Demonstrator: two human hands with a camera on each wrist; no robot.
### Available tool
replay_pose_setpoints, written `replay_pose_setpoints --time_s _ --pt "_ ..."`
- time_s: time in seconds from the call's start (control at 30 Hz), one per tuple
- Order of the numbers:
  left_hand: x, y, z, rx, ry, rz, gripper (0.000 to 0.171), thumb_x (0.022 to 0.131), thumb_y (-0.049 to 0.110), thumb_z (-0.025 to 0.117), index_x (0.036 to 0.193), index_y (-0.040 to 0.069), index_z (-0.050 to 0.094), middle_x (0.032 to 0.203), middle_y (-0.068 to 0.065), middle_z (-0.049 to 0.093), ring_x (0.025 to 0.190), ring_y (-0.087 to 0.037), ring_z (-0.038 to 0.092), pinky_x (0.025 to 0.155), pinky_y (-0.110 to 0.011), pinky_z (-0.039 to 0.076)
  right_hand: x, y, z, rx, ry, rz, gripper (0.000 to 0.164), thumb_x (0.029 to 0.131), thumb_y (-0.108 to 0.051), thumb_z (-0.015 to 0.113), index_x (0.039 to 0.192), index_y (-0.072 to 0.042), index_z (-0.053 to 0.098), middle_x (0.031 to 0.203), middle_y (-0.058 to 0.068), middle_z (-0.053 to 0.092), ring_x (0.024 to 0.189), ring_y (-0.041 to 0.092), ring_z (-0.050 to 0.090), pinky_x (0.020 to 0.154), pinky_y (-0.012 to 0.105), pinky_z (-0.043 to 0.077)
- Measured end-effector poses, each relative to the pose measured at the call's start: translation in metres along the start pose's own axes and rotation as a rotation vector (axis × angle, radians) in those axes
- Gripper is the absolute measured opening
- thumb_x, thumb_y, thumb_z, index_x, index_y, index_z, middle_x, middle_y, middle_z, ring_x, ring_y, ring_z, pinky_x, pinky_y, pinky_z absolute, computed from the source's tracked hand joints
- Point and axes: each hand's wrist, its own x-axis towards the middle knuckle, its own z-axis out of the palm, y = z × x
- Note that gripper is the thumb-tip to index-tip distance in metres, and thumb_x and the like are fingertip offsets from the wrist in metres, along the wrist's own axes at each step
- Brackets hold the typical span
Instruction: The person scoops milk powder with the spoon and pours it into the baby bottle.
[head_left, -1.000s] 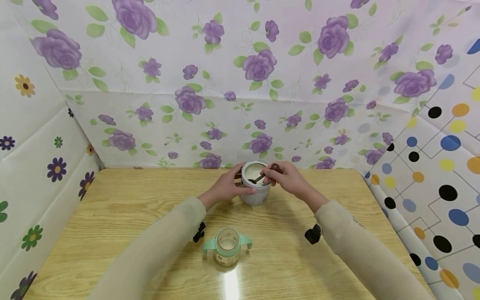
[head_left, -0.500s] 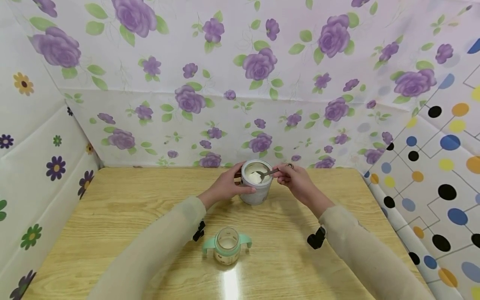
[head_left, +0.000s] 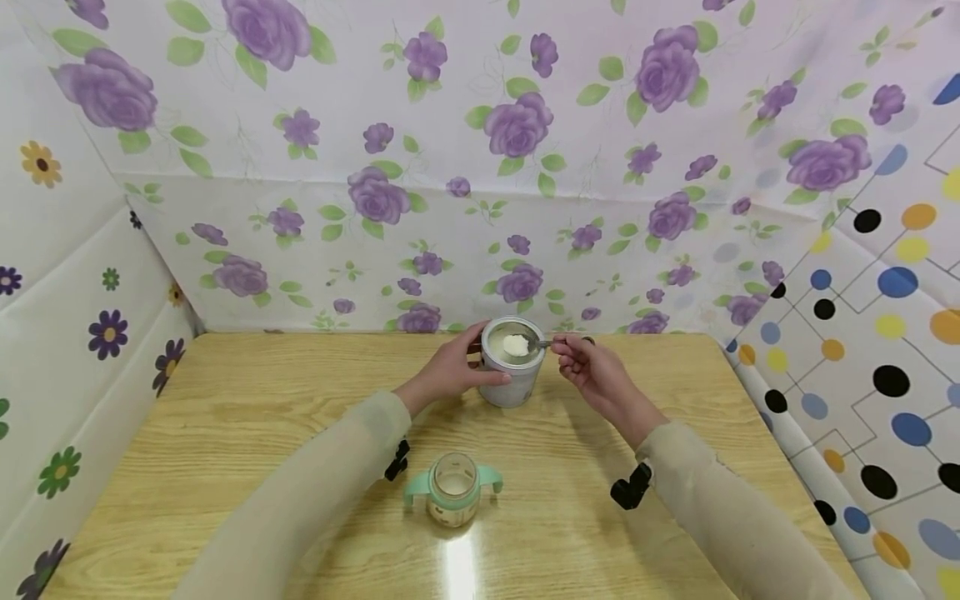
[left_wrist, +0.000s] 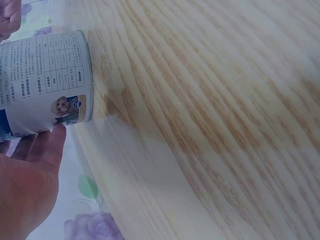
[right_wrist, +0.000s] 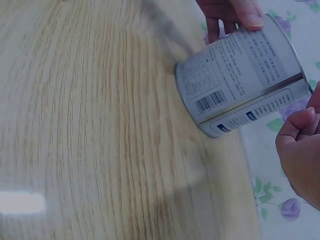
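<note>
An open-topped printed tin [head_left: 506, 387] stands on the table near its back edge, with pale powder inside. My left hand [head_left: 447, 368] grips it from the left, thumb across the front and fingers round the far side. In the left wrist view, those fingers lie along the wall of the tin [left_wrist: 45, 75]. My right hand [head_left: 600, 379] pinches the handle of a spoon [head_left: 543, 343] at the tin's right rim. The spoon's bowl carries a heap of white powder [head_left: 516, 345] over the tin's mouth. In the right wrist view, the tin [right_wrist: 240, 75] hides most of the spoon.
Nearer the front stands a lidless clear baby bottle [head_left: 453, 504] with a mint-green collar and two handles, pale contents inside. The wood table [head_left: 300, 392] meets a flowered cloth [head_left: 315, 275] right behind the tin. Patterned cloths also hang at both sides.
The spoon has come up from inside the tin with a heap of powder on it. My right hand has shifted slightly to the right. The left hand and tin stay put.
</note>
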Motion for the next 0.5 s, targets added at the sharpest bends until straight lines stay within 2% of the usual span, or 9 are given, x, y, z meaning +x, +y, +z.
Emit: replay_pose_setpoints --time_s 0.5 --pt "0.0001 -0.0026 0.0002 -0.003 0.002 -0.008 0.101 0.089 0.031 0.091 0.17 0.024 0.03 0.162 -0.005 0.048 0.148 -0.031 0.049 0.115 -0.045 0.052 0.0015 0.0014 0.0035 0.017 0.006 -0.044 0.035 0.117 -0.016 0.045 0.103 -0.007 0.076 0.087 0.0 0.077 0.075 0.009 0.066 0.07 0.02 0.055"
